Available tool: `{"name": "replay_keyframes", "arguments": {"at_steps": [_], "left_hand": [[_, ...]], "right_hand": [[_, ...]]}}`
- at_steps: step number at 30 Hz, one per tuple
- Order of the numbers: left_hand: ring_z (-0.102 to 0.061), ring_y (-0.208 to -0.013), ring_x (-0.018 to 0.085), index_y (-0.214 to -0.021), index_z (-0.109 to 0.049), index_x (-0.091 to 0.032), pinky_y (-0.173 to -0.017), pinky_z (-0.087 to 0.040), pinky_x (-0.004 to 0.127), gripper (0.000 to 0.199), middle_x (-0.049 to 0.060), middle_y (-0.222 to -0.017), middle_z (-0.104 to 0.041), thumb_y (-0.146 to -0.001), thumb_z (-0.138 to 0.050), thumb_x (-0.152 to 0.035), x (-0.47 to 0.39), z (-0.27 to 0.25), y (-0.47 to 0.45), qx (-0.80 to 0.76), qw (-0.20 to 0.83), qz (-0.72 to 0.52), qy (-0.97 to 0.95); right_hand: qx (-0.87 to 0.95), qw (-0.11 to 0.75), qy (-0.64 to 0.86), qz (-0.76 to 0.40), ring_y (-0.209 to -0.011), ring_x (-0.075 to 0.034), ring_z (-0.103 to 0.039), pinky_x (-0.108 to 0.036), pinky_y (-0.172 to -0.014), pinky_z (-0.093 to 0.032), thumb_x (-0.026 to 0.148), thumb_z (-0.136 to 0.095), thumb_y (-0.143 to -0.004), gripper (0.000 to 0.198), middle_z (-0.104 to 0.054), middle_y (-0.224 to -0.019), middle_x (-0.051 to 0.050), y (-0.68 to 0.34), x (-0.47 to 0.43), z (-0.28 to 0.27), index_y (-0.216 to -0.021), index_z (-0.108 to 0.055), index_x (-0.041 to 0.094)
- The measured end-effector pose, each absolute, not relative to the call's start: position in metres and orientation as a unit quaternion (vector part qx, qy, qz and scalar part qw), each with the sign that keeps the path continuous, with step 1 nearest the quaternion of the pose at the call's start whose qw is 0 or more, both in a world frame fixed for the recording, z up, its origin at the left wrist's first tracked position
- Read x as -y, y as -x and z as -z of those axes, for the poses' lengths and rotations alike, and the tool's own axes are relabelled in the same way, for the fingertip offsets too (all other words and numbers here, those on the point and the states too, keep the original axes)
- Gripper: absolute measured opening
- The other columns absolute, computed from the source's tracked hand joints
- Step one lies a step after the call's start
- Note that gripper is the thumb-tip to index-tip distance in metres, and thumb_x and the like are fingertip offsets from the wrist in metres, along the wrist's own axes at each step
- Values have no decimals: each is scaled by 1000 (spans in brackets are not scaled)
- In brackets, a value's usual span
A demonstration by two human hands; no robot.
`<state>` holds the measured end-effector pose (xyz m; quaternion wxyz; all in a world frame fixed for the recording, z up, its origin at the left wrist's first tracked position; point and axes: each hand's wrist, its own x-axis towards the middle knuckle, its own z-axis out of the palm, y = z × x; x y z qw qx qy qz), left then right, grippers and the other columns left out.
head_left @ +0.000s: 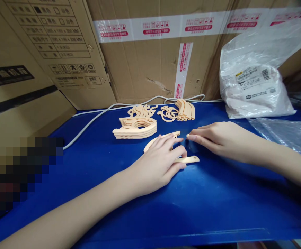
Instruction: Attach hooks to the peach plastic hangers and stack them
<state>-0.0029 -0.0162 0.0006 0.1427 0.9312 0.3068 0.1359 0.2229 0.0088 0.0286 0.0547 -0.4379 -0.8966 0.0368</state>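
My left hand [163, 157] lies over a beige plastic hanger piece [191, 159], its thumb and forefinger closed round the lower arm. The curved upper arm [150, 143] of a beige part shows beyond the fingers; its middle is hidden under the hand. To the right, my right hand [215, 138] is closed in a pinch on a small beige plastic part [187, 136], of which only the tip shows. A short gap separates that tip from the left fingers.
Behind the hands are stacked beige hanger bodies [134, 131], a pile of hooks [142, 110], loose rings [168, 113] and curved arms [185, 110]. A white cable [88, 129] runs along the back of the blue table [192, 207]. Cardboard boxes [145, 65] and a plastic bag [256, 83] stand behind.
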Motion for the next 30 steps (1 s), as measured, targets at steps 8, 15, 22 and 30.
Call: {"name": "replay_keyframes", "arguments": {"at_steps": [8, 15, 22, 30], "left_hand": [[-28, -142, 22, -106, -52, -20, -115, -27, 50, 18, 12, -145, -44, -99, -39, -30, 18, -2, 1, -319, 151, -157, -922], [-31, -141, 20, -107, -47, -21, -115, -28, 46, 15, 10, -139, -49, -100, -36, -27, 19, -3, 0, -345, 174, -177, -905], [-35, -139, 22, -105, -47, -21, -112, -32, 48, 14, 10, -142, -46, -100, -36, -27, 19, -6, 0, -353, 182, -191, -898], [-43, -132, 20, -100, -47, -21, -109, -36, 39, 17, 7, -130, -56, -101, -32, -29, 19, -7, -1, -362, 214, -219, -881]], "right_hand": [[896, 43, 434, -88, -50, -13, -51, -27, -53, -31, 46, -29, -99, 47, -58, -58, 0, -223, -4, -36, -75, -61, 21], [881, 65, 441, -160, -50, -13, -46, -26, -53, -33, 50, -27, -98, 43, -51, -57, 3, -225, 0, -43, -75, -50, 22], [883, 81, 429, -171, -48, -12, -44, -27, -52, -31, 48, -27, -98, 43, -49, -55, 3, -221, 3, -44, -71, -48, 22], [876, 88, 435, -190, -48, -12, -44, -27, -51, -31, 48, -30, -98, 42, -49, -54, 4, -222, 4, -47, -70, -47, 22]]}}
